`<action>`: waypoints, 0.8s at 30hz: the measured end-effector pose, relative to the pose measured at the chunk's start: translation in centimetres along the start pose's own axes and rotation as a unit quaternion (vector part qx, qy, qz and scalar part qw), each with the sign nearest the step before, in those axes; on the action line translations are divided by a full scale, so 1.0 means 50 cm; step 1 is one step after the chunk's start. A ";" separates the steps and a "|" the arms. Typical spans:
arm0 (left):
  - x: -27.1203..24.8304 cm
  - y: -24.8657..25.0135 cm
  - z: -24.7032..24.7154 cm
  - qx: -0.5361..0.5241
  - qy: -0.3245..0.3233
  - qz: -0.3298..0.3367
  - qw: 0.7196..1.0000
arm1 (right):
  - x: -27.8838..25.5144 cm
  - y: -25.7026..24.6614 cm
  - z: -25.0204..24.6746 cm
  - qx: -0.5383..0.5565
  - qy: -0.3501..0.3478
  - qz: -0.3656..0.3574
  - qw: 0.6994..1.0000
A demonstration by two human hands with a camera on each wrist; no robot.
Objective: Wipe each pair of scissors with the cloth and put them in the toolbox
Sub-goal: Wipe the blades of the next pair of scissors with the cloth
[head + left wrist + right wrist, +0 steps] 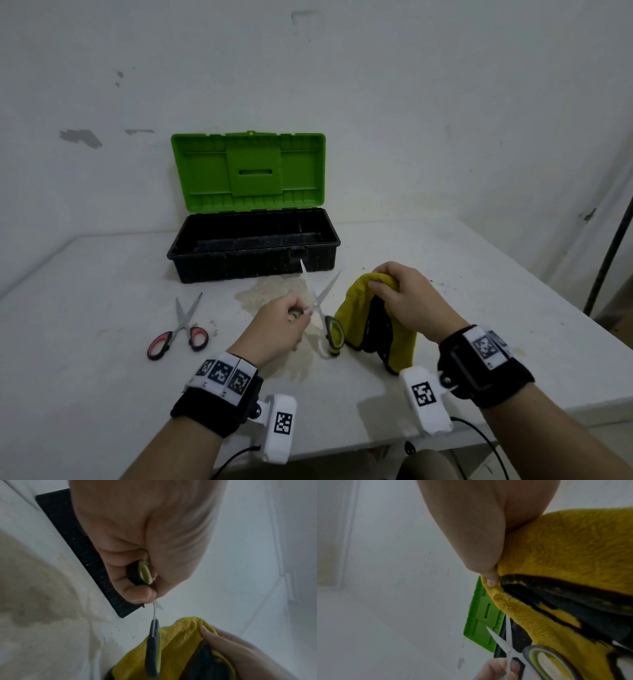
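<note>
Wiping pending: left hand (279, 323) grips opened green-handled scissors (323, 308), right hand (407, 296) pinches the cloth (356, 308); next, bring cloth onto blades.

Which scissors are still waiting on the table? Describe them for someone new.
Find the open toolbox with the green lid. On the table left of and nearer than it lie scissors, blades apart, untouched. Their handles are red and black; the pair in the left hand has green ones.

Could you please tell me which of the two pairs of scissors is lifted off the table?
The green-handled scissors, gripped by the left hand with blades spread. The red-handled scissors lie flat on the table, untouched.
</note>
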State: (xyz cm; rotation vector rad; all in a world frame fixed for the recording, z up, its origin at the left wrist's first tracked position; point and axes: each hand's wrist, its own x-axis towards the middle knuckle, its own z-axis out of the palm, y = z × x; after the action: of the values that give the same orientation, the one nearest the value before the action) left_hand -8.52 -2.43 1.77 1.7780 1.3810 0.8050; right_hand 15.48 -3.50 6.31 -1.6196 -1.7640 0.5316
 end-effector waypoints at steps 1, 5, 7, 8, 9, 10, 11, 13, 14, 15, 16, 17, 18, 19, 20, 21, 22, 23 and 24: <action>0.000 0.001 -0.004 -0.021 0.010 -0.004 1.000 | -0.004 0.003 -0.005 0.028 -0.015 0.009 0.999; 0.002 0.008 -0.015 -0.127 0.058 -0.009 0.990 | -0.007 0.015 -0.016 0.099 -0.017 0.034 0.994; 0.005 0.009 -0.016 -0.165 0.078 -0.011 0.983 | -0.005 0.019 -0.018 0.134 -0.010 0.050 0.990; 0.007 0.008 -0.015 -0.179 0.087 -0.011 0.980 | -0.004 0.022 -0.019 0.152 -0.010 0.065 0.986; 0.008 0.008 -0.015 -0.192 0.096 -0.010 0.977 | -0.003 0.023 -0.019 0.167 -0.012 0.081 0.983; 0.010 0.007 -0.013 -0.207 0.105 -0.010 0.973 | -0.004 0.021 -0.020 0.183 -0.013 0.100 0.978; 0.011 0.008 -0.012 -0.226 0.115 -0.010 0.967 | -0.004 0.017 -0.022 0.211 -0.016 0.118 0.970; 0.014 0.011 -0.010 -0.280 0.130 -0.023 0.951 | -0.007 0.007 -0.025 0.300 -0.036 0.141 0.943; 0.015 0.014 -0.009 -0.306 0.133 -0.035 0.942 | -0.011 0.001 -0.029 0.340 -0.055 0.142 0.928; 0.015 0.016 -0.008 -0.321 0.132 -0.044 0.937 | -0.015 -0.007 -0.033 0.360 -0.073 0.134 0.920; 0.015 0.017 -0.006 -0.326 0.131 -0.048 0.935 | -0.019 -0.017 -0.037 0.360 -0.089 0.121 0.921; 0.015 0.017 -0.003 -0.327 0.130 -0.047 0.935 | -0.022 -0.027 -0.041 0.341 -0.105 0.103 0.929; 0.015 0.016 0.000 -0.330 0.130 -0.045 0.934 | -0.025 -0.037 -0.042 0.300 -0.117 0.081 0.943; 0.015 0.015 0.004 -0.337 0.132 -0.045 0.931 | -0.027 -0.047 -0.041 0.241 -0.127 0.060 0.960; 0.015 0.015 0.009 -0.349 0.136 -0.049 0.926 | -0.030 -0.058 -0.038 0.167 -0.128 0.038 0.977; 0.015 0.015 0.013 -0.361 0.140 -0.053 0.920 | -0.032 -0.067 -0.031 0.086 -0.118 0.013 0.989; 0.014 0.016 0.017 -0.372 0.143 -0.059 0.915 | -0.035 -0.075 -0.020 0.011 -0.099 -0.018 0.995; 0.013 0.019 0.021 -0.383 0.142 -0.065 0.910 | -0.038 -0.084 -0.005 -0.044 -0.075 -0.049 0.995; 0.013 0.022 0.024 -0.397 0.137 -0.069 0.905 | -0.040 -0.091 0.012 -0.074 -0.055 -0.075 0.993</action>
State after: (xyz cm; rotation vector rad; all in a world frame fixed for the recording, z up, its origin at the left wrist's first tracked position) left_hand -6.81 -2.16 2.08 0.9467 1.0864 1.3369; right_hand 11.85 -6.02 8.65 -1.5656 -2.0312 0.4349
